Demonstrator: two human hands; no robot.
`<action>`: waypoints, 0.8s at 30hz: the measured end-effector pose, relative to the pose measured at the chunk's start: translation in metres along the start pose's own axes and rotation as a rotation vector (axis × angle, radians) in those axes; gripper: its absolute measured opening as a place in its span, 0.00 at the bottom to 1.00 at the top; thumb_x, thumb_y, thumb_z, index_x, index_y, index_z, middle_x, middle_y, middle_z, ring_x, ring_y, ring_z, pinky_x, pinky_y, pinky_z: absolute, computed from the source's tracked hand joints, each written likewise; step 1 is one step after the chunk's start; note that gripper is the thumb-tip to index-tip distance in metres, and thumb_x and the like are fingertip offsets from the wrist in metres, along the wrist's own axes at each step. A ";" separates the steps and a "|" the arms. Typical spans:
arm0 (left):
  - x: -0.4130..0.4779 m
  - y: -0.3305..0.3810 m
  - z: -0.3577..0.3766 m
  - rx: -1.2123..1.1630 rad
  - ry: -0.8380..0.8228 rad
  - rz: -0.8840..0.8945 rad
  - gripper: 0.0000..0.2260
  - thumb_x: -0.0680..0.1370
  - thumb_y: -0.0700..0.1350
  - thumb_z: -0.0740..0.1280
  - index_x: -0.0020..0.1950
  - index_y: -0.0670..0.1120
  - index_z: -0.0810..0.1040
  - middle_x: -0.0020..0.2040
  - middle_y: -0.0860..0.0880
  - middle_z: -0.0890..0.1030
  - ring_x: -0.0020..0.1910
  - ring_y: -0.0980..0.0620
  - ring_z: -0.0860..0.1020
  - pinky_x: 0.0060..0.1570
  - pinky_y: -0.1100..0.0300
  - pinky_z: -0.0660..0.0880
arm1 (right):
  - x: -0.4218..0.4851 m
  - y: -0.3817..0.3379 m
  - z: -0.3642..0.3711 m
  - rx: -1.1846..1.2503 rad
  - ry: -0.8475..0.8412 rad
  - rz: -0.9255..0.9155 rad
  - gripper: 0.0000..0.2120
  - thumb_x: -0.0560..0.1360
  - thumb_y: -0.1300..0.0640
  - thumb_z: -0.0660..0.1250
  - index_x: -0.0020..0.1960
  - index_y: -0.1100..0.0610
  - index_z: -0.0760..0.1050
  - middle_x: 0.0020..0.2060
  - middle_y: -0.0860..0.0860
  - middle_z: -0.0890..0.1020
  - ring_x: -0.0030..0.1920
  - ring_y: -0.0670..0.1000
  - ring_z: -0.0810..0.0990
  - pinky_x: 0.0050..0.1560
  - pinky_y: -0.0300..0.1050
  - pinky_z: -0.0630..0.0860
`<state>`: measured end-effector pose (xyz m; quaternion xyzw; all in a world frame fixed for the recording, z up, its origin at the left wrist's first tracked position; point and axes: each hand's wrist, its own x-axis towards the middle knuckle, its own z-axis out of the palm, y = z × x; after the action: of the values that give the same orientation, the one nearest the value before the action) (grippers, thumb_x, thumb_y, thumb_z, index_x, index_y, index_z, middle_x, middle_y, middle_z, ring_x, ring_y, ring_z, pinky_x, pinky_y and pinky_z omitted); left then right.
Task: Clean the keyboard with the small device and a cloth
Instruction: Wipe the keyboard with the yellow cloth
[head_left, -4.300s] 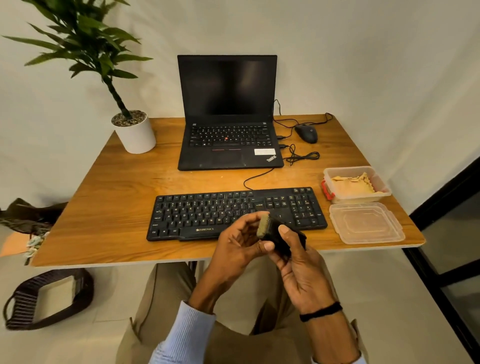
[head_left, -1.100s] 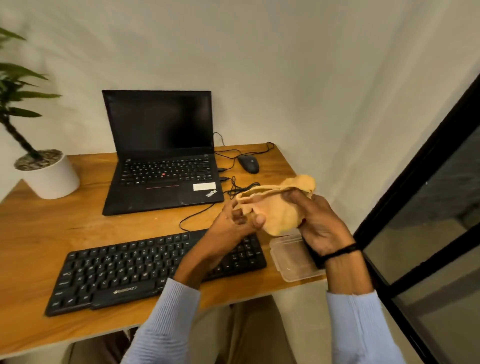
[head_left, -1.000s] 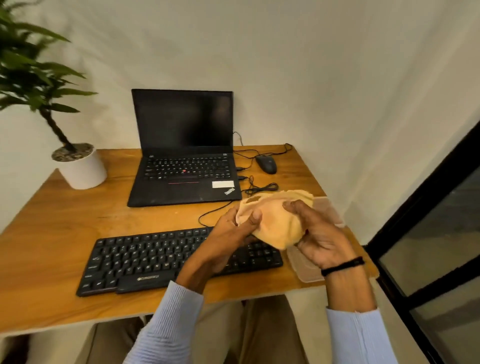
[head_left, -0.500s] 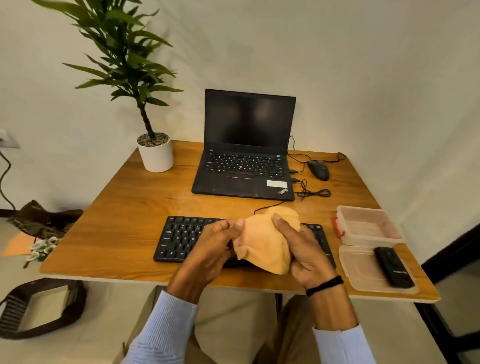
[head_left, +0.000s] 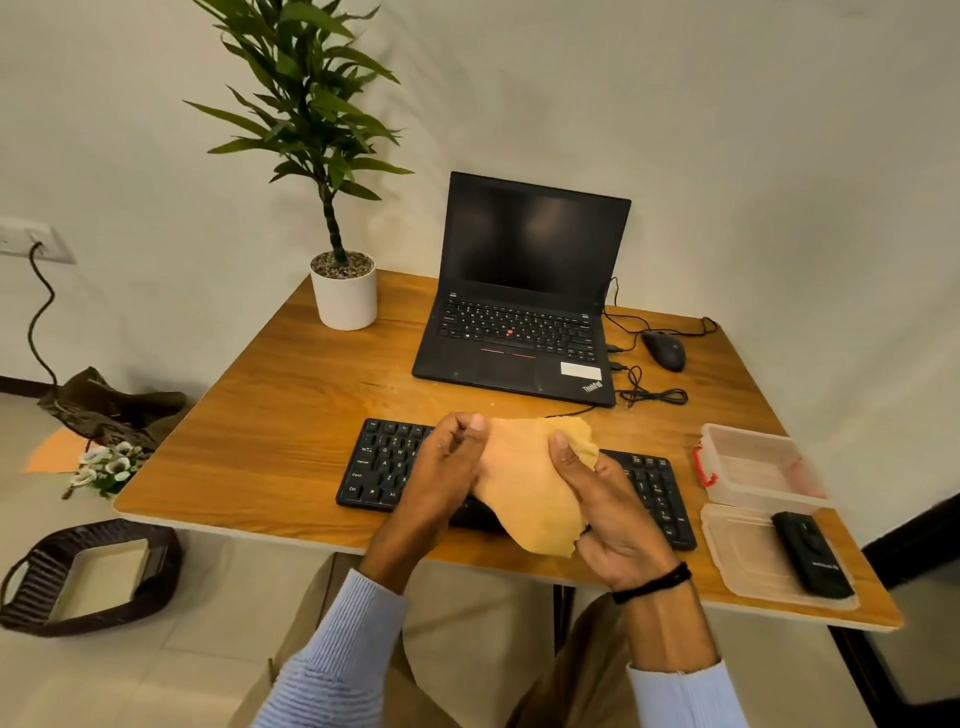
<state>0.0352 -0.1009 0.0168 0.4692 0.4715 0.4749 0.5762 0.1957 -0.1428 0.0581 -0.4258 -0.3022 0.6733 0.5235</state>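
Lying on the lid (head_left: 744, 569) is the small device (head_left: 811, 554); fingers of left hand (head_left: 441, 475) and right hand (head_left: 615, 517) clutch the cloth (head_left: 522, 496).

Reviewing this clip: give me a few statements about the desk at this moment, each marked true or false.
1. The left hand and right hand both hold the orange cloth above the black keyboard. True.
2. The small black device lies inside the clear plastic box. False: it lies on the flat clear lid in front of that box.
3. The black laptop is closed. False: it stands open, screen dark.
4. The black mouse sits right of the laptop. True.
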 end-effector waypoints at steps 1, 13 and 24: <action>-0.001 0.002 0.002 -0.038 -0.028 -0.095 0.24 0.78 0.64 0.59 0.56 0.45 0.78 0.46 0.46 0.80 0.46 0.48 0.76 0.42 0.56 0.74 | 0.000 0.000 0.001 0.048 -0.006 0.021 0.15 0.80 0.56 0.61 0.63 0.61 0.74 0.57 0.61 0.81 0.57 0.61 0.81 0.54 0.60 0.78; -0.004 0.007 -0.020 -0.058 -0.009 0.006 0.13 0.81 0.52 0.64 0.54 0.44 0.83 0.46 0.47 0.85 0.44 0.50 0.81 0.41 0.54 0.79 | 0.010 0.026 0.000 0.026 0.124 0.002 0.17 0.74 0.59 0.68 0.62 0.58 0.75 0.55 0.57 0.83 0.55 0.56 0.82 0.54 0.57 0.79; 0.000 0.029 -0.036 0.371 -0.381 0.295 0.08 0.82 0.43 0.65 0.55 0.43 0.83 0.49 0.51 0.84 0.48 0.55 0.80 0.47 0.63 0.76 | 0.021 0.021 -0.010 -0.673 -0.166 -0.125 0.44 0.56 0.33 0.76 0.68 0.46 0.69 0.60 0.47 0.79 0.60 0.48 0.78 0.58 0.49 0.77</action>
<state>-0.0033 -0.0942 0.0417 0.7106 0.3603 0.3627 0.4835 0.1930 -0.1282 0.0301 -0.4988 -0.5741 0.5351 0.3677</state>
